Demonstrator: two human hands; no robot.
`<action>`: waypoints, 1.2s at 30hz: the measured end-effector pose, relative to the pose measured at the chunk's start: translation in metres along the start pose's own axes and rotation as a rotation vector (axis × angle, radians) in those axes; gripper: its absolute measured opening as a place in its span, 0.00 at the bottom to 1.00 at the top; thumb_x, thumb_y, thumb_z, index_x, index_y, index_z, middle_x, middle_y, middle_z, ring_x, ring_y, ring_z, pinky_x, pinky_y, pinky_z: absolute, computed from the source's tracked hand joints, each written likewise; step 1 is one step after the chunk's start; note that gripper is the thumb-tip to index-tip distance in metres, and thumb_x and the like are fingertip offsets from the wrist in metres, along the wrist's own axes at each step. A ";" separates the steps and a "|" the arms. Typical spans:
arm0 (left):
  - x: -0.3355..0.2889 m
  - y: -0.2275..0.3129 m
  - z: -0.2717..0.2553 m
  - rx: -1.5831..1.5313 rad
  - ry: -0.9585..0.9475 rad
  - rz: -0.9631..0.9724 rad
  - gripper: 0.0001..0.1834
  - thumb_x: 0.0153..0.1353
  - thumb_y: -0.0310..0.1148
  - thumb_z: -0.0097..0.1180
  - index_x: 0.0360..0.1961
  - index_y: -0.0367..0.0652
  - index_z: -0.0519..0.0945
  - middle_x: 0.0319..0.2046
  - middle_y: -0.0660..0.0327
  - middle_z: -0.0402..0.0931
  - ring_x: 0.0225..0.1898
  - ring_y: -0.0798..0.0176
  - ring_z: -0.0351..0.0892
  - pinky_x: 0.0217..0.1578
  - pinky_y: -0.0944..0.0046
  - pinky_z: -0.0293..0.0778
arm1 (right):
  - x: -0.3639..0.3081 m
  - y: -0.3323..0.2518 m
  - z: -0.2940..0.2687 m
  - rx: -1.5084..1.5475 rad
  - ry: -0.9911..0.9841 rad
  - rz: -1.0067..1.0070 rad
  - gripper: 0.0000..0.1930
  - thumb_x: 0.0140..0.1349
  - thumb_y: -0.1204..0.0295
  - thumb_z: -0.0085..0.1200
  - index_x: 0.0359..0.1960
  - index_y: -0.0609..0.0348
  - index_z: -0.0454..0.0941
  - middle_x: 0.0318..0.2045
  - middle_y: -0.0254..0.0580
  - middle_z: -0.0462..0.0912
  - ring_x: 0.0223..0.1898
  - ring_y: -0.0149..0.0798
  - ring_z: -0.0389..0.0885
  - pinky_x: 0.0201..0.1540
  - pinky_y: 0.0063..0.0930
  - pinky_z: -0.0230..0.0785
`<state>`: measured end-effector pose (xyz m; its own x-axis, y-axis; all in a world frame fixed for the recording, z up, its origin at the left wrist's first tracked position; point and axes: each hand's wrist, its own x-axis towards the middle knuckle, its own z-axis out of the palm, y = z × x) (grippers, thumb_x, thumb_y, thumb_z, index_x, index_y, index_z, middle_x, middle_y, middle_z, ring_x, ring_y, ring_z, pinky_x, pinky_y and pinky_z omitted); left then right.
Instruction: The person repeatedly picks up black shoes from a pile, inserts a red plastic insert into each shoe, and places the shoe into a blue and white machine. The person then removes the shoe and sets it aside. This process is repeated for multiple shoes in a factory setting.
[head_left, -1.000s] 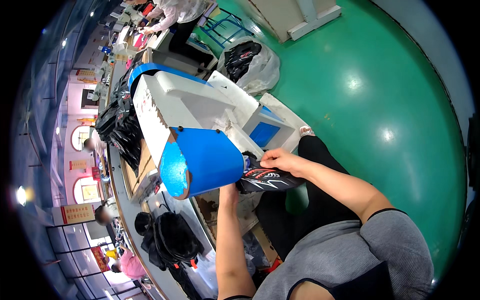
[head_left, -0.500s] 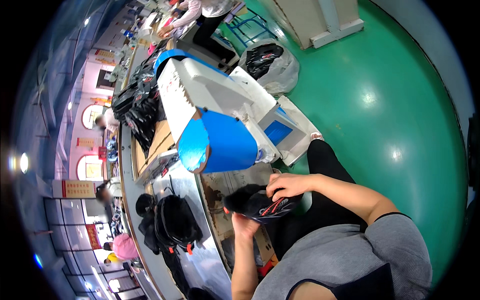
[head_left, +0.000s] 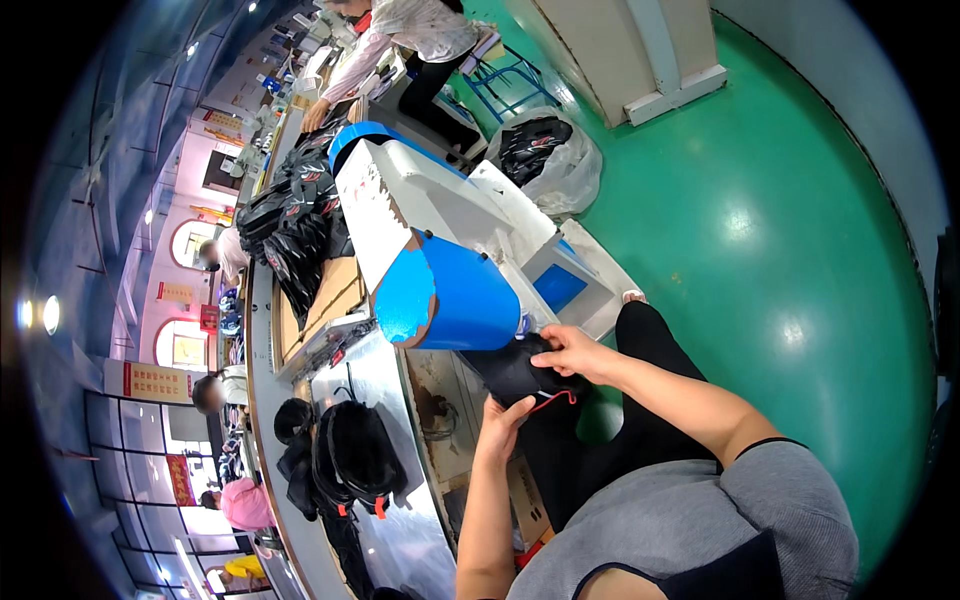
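Between my two hands is a black shoe upper with a thin red-and-white trim line on its near side. My left hand grips its lower edge, thumb on top. From the right, my right hand pinches its upper side between thumb and fingers. The far end of the upper lies right by the blue-capped head of a white machine, which partly hides it. Left of my hands, several finished-looking black uppers with orange-red tabs rest on a shiny metal worktop.
A heap of black uppers lies on the bench beyond the machine. A clear plastic bag of black pieces stands on the green floor. At the far bench, a co-worker in a light pink sleeve reaches across the table.
The shoe upper has been turned and brought up against the machine head, so its red-striped side no longer shows. Both hands have shifted their grip, and the view has tilted slightly.
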<state>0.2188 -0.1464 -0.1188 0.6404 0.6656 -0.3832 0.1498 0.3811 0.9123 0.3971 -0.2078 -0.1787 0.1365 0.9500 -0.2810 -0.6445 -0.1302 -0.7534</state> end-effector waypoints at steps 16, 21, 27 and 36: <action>0.072 -0.003 0.006 -0.039 0.367 0.107 0.17 0.59 0.27 0.54 0.49 0.35 0.72 0.44 0.57 0.76 0.42 0.62 0.77 0.45 0.63 0.74 | 0.016 0.000 0.005 0.027 0.219 -0.212 0.12 0.57 0.79 0.56 0.40 0.66 0.67 0.24 0.38 0.73 0.23 0.29 0.76 0.25 0.22 0.72; 0.099 0.020 0.006 -0.106 0.261 -0.061 0.21 0.58 0.39 0.57 0.48 0.37 0.74 0.43 0.55 0.76 0.44 0.59 0.77 0.44 0.57 0.77 | 0.027 -0.014 -0.009 0.052 0.232 -0.152 0.03 0.60 0.81 0.49 0.36 0.66 0.69 0.26 0.39 0.75 0.28 0.30 0.79 0.30 0.21 0.75; 0.085 0.008 0.025 -0.204 0.338 0.009 0.17 0.61 0.32 0.54 0.50 0.37 0.72 0.46 0.56 0.75 0.46 0.59 0.77 0.49 0.59 0.75 | 0.027 -0.006 -0.013 -0.261 0.309 -0.309 0.05 0.58 0.78 0.51 0.34 0.68 0.71 0.24 0.41 0.78 0.28 0.31 0.79 0.31 0.24 0.70; -0.004 -0.001 0.018 0.213 0.052 0.079 0.27 0.52 0.30 0.65 0.52 0.38 0.68 0.42 0.61 0.75 0.42 0.67 0.74 0.48 0.65 0.70 | -0.027 0.026 0.002 -0.620 0.177 -0.372 0.18 0.49 0.85 0.43 0.44 0.66 0.71 0.34 0.52 0.79 0.36 0.49 0.78 0.42 0.35 0.69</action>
<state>0.2294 -0.1608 -0.1153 0.6172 0.7227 -0.3111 0.2598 0.1861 0.9476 0.3749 -0.2358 -0.1894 0.4158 0.9094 0.0060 0.0035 0.0050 -1.0000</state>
